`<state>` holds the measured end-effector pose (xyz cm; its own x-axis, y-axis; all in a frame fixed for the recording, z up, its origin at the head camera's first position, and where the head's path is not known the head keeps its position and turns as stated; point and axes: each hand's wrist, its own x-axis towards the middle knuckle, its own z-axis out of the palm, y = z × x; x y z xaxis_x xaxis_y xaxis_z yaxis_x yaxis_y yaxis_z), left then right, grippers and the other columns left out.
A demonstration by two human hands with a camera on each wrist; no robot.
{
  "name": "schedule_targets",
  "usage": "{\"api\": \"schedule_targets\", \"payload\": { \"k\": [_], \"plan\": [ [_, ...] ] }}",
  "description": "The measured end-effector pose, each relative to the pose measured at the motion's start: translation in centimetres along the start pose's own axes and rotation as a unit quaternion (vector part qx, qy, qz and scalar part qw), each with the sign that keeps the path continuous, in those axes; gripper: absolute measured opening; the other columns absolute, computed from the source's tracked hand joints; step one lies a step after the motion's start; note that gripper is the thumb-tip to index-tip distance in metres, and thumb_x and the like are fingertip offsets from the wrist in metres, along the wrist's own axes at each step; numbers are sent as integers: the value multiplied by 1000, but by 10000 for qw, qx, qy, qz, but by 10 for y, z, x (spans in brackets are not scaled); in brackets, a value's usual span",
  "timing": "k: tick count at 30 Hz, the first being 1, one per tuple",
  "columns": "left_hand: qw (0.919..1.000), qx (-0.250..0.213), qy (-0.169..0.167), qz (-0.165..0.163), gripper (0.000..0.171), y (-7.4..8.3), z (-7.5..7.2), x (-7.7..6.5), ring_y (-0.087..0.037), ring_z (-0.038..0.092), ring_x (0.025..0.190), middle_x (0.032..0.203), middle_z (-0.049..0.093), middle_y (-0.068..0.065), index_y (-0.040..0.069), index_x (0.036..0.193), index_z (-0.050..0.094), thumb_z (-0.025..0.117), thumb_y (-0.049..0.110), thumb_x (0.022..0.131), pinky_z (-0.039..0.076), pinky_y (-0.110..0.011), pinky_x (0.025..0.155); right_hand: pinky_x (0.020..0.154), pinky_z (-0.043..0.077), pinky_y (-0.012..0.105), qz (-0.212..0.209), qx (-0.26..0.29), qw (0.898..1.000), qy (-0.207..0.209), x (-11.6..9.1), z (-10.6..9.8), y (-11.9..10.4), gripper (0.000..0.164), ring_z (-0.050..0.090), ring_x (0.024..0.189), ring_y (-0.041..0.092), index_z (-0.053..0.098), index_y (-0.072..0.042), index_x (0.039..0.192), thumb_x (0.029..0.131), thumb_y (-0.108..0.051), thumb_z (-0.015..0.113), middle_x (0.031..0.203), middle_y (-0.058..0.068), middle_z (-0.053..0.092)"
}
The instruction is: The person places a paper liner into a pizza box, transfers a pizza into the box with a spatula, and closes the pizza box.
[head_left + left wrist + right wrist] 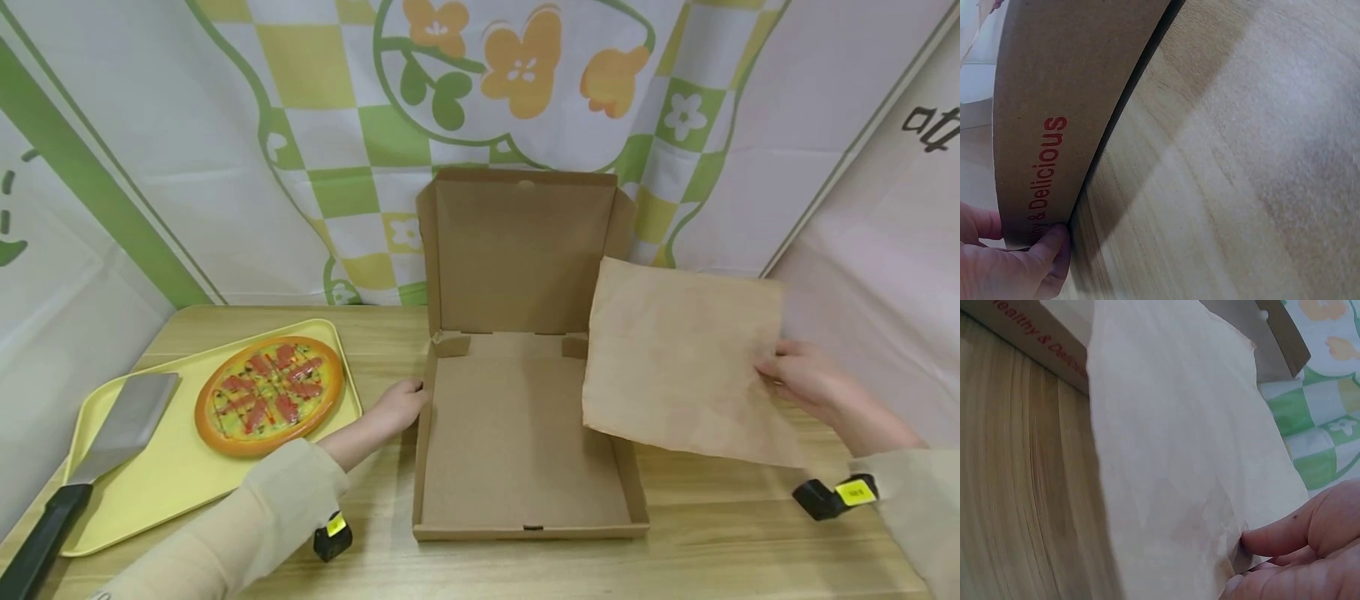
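Note:
A brown cardboard pizza box (517,442) stands on the table with its lid (521,258) raised. My left hand (397,407) grips the box's left side wall; the left wrist view shows the thumb and fingers (1052,240) at the wall, beside red lettering (1047,165). A square sheet of brown paper (682,358) is in my right hand (813,379), pinched at its right edge between thumb and fingers. The sheet hangs tilted in the air and overlaps the right side of the box. In the right wrist view the paper (1172,437) is slightly creased near the thumb.
On the left lies a yellow tray (165,479) with a pizza (270,396) on it. A spatula (123,425) with a black handle rests across the tray's left side. A green-and-yellow checked cloth (330,142) hangs behind the box, above the wooden table (720,533).

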<state>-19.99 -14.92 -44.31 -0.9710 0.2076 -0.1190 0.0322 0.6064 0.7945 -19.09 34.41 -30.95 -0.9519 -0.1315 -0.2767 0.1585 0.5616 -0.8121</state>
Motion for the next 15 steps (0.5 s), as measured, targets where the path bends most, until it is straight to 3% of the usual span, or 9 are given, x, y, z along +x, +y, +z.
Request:
{"api": "schedule_targets", "payload": {
  "k": [3,5,7,9,12,15],
  "plan": [
    [10000,-7,-13,40,50,-13,3,7,-36,41,121,130,44,-27,-13,126,43,38,26,94,36,-42,98,64,43,17,-20,-33,10000,-19,1,4,-4,18,45,72,-3,38,9,103,95,-7,36,83,-9,45],
    [9996,-76,-36,-259,51,-11,4,10,-40,38,122,131,41,-30,-15,127,41,37,25,94,35,-45,99,65,44,17,-63,-83,9999,-47,1,7,-7,16,45,73,-3,38,8,102,95,-7,37,84,-8,44],
    [9979,-198,-154,-591,49,18,-3,-6,-43,31,126,134,35,-32,-18,129,36,36,17,94,27,-50,103,65,44,16,-133,-106,9998,-67,1,10,-10,18,45,74,-3,38,10,104,95,-6,36,86,-6,44],
    [9978,-162,-147,-625,47,36,-7,-16,-45,30,125,133,34,-34,-20,127,35,35,12,93,27,-50,103,66,44,16,-193,-136,9997,-78,2,13,-13,20,45,74,-3,38,12,105,95,-5,37,86,-5,44],
    [9982,-44,-134,-588,45,50,-11,-26,-46,32,124,131,35,-36,-23,124,36,35,9,93,29,-49,102,67,44,17,-225,-148,9996,-115,2,18,-18,19,46,76,-3,41,11,103,95,-5,37,87,-3,45],
    [9983,-16,-129,-576,44,54,-12,-29,-46,33,123,131,36,-36,-23,124,36,34,8,92,28,-49,102,68,45,17,-230,-1,9995,-230,3,23,-22,16,48,78,-4,45,8,100,95,-5,37,88,-4,47]
  ]
}}
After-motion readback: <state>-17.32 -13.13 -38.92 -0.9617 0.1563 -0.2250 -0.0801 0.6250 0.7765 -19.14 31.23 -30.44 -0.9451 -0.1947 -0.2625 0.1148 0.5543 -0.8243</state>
